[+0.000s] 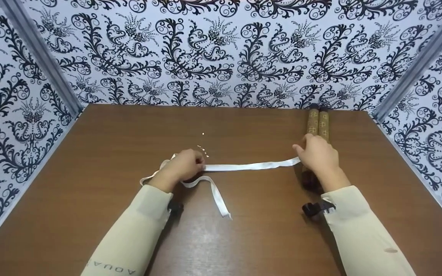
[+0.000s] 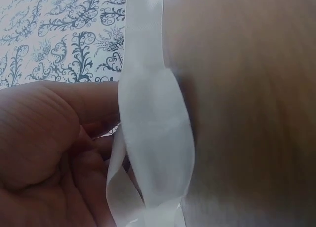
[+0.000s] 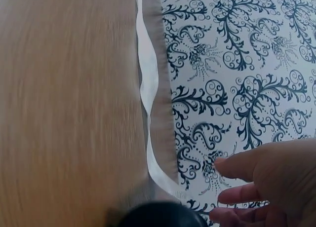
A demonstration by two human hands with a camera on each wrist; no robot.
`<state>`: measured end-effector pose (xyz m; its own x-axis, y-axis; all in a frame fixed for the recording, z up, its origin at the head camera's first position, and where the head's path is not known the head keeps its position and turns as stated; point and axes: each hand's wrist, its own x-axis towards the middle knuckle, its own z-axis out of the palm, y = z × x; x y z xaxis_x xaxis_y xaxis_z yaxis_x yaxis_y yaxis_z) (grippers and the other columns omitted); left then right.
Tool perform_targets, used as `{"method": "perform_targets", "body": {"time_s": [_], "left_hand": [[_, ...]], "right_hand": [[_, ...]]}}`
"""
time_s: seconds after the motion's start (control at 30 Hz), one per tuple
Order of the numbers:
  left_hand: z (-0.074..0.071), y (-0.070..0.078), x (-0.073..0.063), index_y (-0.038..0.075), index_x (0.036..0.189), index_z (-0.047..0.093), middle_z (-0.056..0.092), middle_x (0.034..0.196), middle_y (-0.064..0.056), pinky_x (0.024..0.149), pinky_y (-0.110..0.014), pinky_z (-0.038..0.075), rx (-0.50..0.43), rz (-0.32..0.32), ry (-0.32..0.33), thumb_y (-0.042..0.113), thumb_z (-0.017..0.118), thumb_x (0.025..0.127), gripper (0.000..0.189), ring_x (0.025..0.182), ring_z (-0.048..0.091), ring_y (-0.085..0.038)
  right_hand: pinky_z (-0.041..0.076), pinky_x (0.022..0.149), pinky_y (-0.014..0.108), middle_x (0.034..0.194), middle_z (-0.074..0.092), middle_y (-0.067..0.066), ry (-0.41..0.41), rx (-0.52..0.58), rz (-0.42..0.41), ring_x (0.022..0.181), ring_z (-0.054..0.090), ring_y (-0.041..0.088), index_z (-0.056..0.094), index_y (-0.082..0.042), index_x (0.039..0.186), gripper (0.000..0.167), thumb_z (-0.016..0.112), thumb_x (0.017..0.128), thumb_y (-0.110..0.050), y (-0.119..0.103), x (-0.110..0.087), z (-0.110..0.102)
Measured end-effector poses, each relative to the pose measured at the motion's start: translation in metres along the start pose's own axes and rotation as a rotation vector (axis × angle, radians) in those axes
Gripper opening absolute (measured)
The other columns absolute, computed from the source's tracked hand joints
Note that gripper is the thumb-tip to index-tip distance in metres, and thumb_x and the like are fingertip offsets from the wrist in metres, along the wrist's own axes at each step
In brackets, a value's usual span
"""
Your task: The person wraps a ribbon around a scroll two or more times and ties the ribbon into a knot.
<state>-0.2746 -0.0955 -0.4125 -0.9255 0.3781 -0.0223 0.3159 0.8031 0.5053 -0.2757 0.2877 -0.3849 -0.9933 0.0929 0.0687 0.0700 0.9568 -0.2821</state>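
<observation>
A long white ribbon (image 1: 244, 167) runs across the middle of the wooden table between the two hands. My left hand (image 1: 184, 165) pinches it near its left stretch; in the left wrist view the ribbon (image 2: 155, 123) passes in front of the curled fingers. Loose loops lie around that hand, and one tail trails toward the front. At the right, my right hand (image 1: 319, 155) hovers over two patterned gold-brown rods (image 1: 313, 120) with dark ends, hiding their middle. In the right wrist view, its fingers (image 3: 242, 165) are spread beside the ribbon's frayed end (image 3: 177, 191), apart from it.
Several small bright specks (image 1: 203, 149) show on the table (image 1: 244, 230) just beyond the left hand. White walls (image 1: 221, 53) with black scrollwork enclose the table at the back and both sides. Dark wrist devices (image 1: 313, 209) stick out from both sleeves.
</observation>
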Motion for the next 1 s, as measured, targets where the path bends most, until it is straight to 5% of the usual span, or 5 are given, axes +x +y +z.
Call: {"method": "perform_targets", "body": {"time_s": [0.37, 0.7, 1.0], "left_hand": [[0.001, 0.000, 0.000, 0.008, 0.082, 0.071, 0.069, 0.084, -0.004, 0.078, -0.038, 0.049, -0.011, 0.014, 0.003, 0.012, 0.070, 0.095, 0.014, 0.080, 0.059, -0.019], [0.004, 0.002, 0.000, 0.008, 0.085, 0.073, 0.070, 0.085, -0.004, 0.081, -0.041, 0.051, -0.013, -0.009, 0.003, 0.013, 0.070, 0.097, 0.013, 0.079, 0.057, -0.019], [0.003, 0.003, 0.001, 0.007, 0.084, 0.072, 0.070, 0.086, -0.006, 0.082, -0.041, 0.053, 0.014, 0.011, 0.016, 0.011, 0.071, 0.095, 0.012, 0.081, 0.060, -0.021]], "right_hand": [[0.047, 0.092, 0.071, 0.138, 0.049, 0.036, -0.009, -0.068, 0.011, 0.119, 0.056, 0.058, 0.045, 0.006, 0.144, 0.080, 0.058, 0.099, -0.059, 0.021, 0.019, -0.007], [0.047, 0.089, 0.069, 0.133, 0.044, 0.039, -0.041, -0.110, 0.044, 0.117, 0.054, 0.059, 0.029, 0.005, 0.156, 0.122, 0.046, 0.083, -0.091, 0.037, 0.043, -0.011], [0.044, 0.093, 0.072, 0.141, 0.034, 0.048, -0.126, -0.053, 0.091, 0.119, 0.048, 0.066, -0.004, -0.003, 0.164, 0.136, 0.039, 0.077, -0.099, 0.043, 0.058, -0.021]]}}
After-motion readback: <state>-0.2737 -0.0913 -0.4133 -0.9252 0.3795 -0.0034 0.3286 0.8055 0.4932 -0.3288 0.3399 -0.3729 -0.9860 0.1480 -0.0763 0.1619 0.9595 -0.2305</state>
